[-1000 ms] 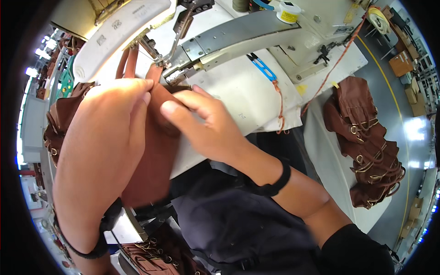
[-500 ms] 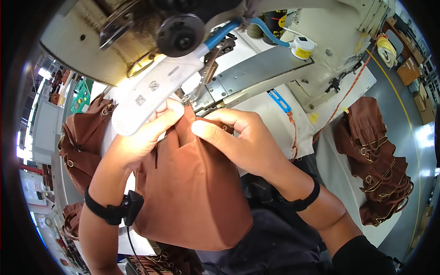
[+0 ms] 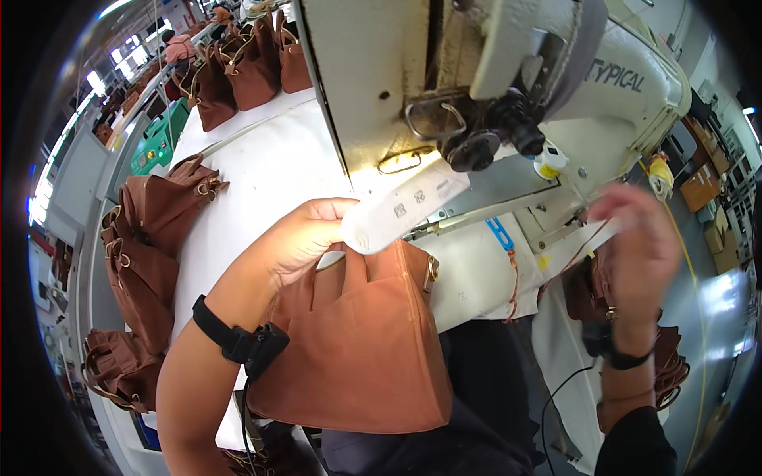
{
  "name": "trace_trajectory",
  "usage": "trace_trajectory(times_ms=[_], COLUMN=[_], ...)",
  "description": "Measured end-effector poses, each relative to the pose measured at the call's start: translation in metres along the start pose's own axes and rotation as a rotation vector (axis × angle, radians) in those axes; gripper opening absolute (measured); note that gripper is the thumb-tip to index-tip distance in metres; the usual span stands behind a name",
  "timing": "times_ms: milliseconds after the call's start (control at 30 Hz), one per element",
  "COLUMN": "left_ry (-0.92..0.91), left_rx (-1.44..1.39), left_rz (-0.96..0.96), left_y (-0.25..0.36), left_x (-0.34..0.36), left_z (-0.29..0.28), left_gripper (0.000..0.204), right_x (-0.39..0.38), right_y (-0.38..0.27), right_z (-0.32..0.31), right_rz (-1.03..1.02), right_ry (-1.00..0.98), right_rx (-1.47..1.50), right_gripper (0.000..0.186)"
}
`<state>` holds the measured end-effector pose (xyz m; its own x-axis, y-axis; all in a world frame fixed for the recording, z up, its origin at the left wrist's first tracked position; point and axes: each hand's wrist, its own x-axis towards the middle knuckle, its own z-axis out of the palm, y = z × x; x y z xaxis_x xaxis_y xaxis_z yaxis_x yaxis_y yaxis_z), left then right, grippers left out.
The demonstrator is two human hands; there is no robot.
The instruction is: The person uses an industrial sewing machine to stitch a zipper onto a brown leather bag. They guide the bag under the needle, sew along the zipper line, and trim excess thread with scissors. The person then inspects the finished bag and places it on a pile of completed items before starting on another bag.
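While the lower part of the brown bag [image 3: 357, 349] covers some of the person's dark clothing [image 3: 484, 373] at the bottom centre of the frame, its top reaches up to the white bar [image 3: 405, 206] under the sewing machine [image 3: 635, 95]. I suppose it is placed so because the upper edge should be close to the working part of the machine, and the wide body can hang down freely. The left hand [image 3: 305, 238], left of centre, bends toward the top of the bag. Its fingertips are partly hidden behind the white bar, so I cannot tell whether this grip is clamped on the bag or only rests beside it; probably it steadies the edge. The right hand [image 3: 639, 246], at the right of the frame, is raised well apart from the bag and is blurred. No object shows in it, but I cannot tell whether its fingers are apart or together. Right of centre lie blue snips [image 3: 499, 234] with an orange cord [image 3: 513, 289], perhaps so that they are not lost. At the left, other brown bags [image 3: 143, 285] lie along the white tabletop [image 3: 262, 166], seemingly within easy reach. Farther, in the upper left, finished-looking bags [image 3: 254, 71] stand near a green case [image 3: 163, 139].
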<state>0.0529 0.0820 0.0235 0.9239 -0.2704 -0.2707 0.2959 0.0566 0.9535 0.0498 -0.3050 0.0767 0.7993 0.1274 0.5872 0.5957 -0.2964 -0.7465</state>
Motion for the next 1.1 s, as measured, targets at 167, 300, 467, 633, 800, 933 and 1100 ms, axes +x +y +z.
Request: trace_trajectory(times_ms=[167, 300, 467, 633, 800, 933, 1100], left_ry=[-0.019, -0.039, 0.007, -0.008, 0.010, 0.097, 0.113], left_rx=[-0.071, -0.062, -0.085, -0.023, 0.050, 0.152, 0.441], left_rz=[0.008, 0.049, 0.002, 0.013, 0.050, 0.110, 0.115], left_y=[0.002, -0.007, 0.003, -0.001, -0.015, -0.023, -0.018], left_x=[0.005, 0.009, 0.002, 0.004, 0.010, 0.011, -0.011], left_z=[0.005, -0.008, 0.014, 0.008, -0.020, -0.016, -0.015], left_gripper=[0.033, 0.036, 0.015, 0.016, 0.013, 0.015, 0.032], right_x=[0.053, 0.062, 0.059, 0.035, -0.017, -0.042, -0.035], right_y=[0.008, 0.008, -0.016, -0.003, 0.016, 0.047, 0.039], right_z=[-0.113, -0.116, -0.076, -0.076, 0.044, 0.131, 0.149], right_rz=[-0.294, -0.409, -0.329, -0.160, 0.160, 0.225, 0.489], right_ry=[0.387, 0.323, 0.374, 0.080, -0.496, -0.475, -0.583], right_rx=[-0.115, -0.136, -0.138, -0.052, 0.100, 0.498, 0.926], right_gripper=[0.037, 0.037, 0.033, 0.035, 0.028, 0.038, 0.035])
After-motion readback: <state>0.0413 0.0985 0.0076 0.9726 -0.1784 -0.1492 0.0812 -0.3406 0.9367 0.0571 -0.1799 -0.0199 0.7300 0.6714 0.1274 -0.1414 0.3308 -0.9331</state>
